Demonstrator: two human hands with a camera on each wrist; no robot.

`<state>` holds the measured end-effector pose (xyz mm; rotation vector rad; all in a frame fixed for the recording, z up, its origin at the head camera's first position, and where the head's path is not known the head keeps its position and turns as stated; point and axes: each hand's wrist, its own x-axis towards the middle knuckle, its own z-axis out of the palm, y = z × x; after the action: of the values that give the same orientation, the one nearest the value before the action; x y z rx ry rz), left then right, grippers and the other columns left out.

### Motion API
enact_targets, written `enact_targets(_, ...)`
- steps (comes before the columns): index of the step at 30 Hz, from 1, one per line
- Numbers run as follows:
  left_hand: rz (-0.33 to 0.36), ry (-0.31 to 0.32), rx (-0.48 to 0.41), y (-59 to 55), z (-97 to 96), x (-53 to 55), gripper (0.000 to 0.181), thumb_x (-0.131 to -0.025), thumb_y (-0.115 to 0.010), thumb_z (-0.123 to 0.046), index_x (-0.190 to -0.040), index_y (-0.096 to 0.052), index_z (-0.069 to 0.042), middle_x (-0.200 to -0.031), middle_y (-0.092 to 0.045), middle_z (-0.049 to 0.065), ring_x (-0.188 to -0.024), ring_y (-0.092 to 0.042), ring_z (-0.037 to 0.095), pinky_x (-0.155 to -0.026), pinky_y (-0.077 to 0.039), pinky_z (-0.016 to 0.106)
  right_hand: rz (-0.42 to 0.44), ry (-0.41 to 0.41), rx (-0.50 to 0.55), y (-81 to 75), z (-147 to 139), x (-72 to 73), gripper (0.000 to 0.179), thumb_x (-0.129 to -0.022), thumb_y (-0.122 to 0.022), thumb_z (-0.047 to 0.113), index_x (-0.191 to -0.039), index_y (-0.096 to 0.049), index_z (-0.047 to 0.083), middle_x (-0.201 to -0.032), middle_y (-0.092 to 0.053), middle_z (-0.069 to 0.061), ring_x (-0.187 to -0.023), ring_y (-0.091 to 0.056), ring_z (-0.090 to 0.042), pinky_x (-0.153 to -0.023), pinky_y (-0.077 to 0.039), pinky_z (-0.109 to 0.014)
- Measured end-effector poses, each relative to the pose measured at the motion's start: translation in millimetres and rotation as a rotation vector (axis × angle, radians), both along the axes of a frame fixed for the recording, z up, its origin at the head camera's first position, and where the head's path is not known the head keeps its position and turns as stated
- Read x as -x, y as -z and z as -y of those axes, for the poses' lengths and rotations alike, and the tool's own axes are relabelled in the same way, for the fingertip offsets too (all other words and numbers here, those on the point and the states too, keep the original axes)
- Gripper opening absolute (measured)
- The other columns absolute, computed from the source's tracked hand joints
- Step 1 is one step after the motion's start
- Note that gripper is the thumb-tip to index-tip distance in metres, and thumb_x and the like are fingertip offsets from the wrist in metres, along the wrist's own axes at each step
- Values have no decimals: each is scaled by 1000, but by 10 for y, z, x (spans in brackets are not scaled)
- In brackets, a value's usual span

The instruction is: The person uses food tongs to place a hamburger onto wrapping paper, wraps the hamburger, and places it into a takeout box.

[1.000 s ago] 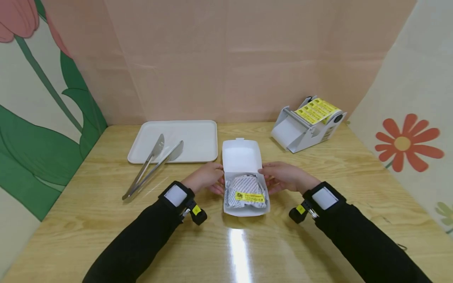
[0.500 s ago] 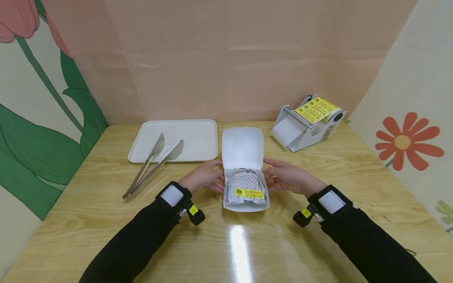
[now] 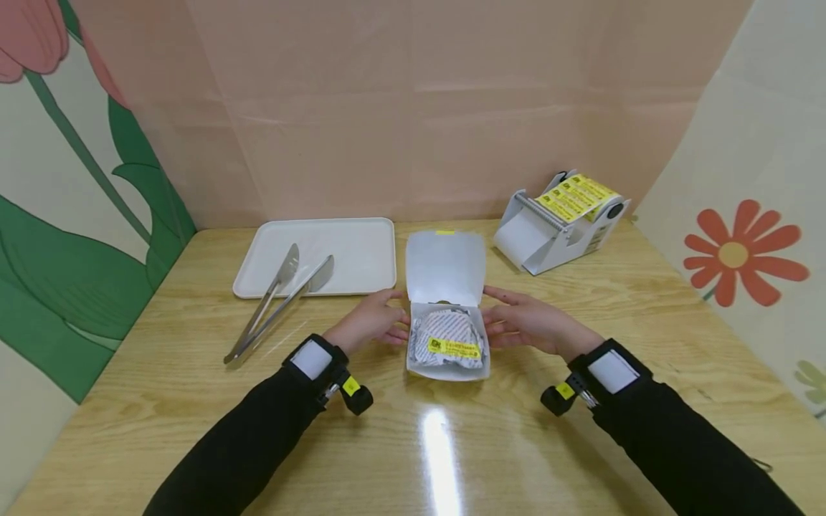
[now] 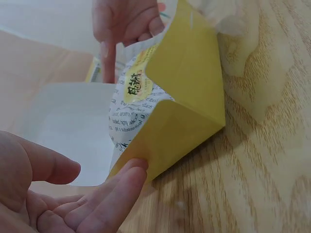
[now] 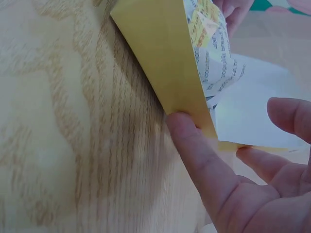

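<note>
A takeaway burger box (image 3: 413, 364), yellow outside and white inside, stands on the table with its lid (image 3: 445, 266) raised at the back. Inside sits a round paper-wrapped bundle (image 3: 445, 326) with printed paper and a yellow label (image 3: 454, 348). My left hand (image 3: 371, 321) is at the box's left side, its fingertips touching the yellow wall in the left wrist view. On the opposite side my right hand (image 3: 525, 319) has extended fingers; in the right wrist view one fingertip (image 5: 182, 124) touches the box wall and another lies by the lid's lower edge.
Metal tongs (image 3: 261, 322) lie partly on a white tray (image 3: 361, 240) at the back left. A label dispenser (image 3: 561, 226) with a roll of yellow stickers stands at the back right. Walls border the wooden table (image 3: 310, 444) behind.
The lid has swung up from lying back to standing more upright. The box has shifted slightly away from me. My right index finger has straightened toward the lid's side.
</note>
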<state>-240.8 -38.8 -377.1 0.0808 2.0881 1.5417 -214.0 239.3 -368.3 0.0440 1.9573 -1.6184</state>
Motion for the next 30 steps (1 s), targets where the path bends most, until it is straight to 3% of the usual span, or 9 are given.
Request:
enact_targets(10,-36,33,3,-23,-6,-21,54,-96,-46,-1,-149,-36,-7,-105,-63,20,-79,-68,25,-70,-57,32,-17,20,-22,-40,13,-40,68,-102,-47,20,-157,-7,13,-137,-46,-25,-109,-60,-25,-95,-49,-42)
enact_targets(19,-44,15,-25,1,12,-22,53,-96,-46,1,-148,-37,-7,-113,-61,22,-85,-67,28,-78,-56,36,1,-57,-79,-124,-5,-118,70,-102,-45,22,-157,-2,18,-153,-28,-26,-112,-58,-33,-86,-53,-47)
enact_targets(23,-55,23,-39,16,-2,-34,54,-95,-47,4,-148,-38,-5,-113,-60,23,-90,-65,29,-82,-55,38,11,-78,-104,-144,6,-157,71,-101,-45,20,-157,0,20,-150,-28,-28,-108,-59,-32,-83,-54,-46)
enact_targets(30,-67,-8,-54,28,-14,-71,51,-96,-50,0,-146,-40,-3,-114,-59,20,-97,-63,27,-87,-53,39,-45,-32,-97,-136,5,-181,65,-103,-42,18,-157,-7,15,-145,-38,-29,-103,-62,-27,-84,-54,-44)
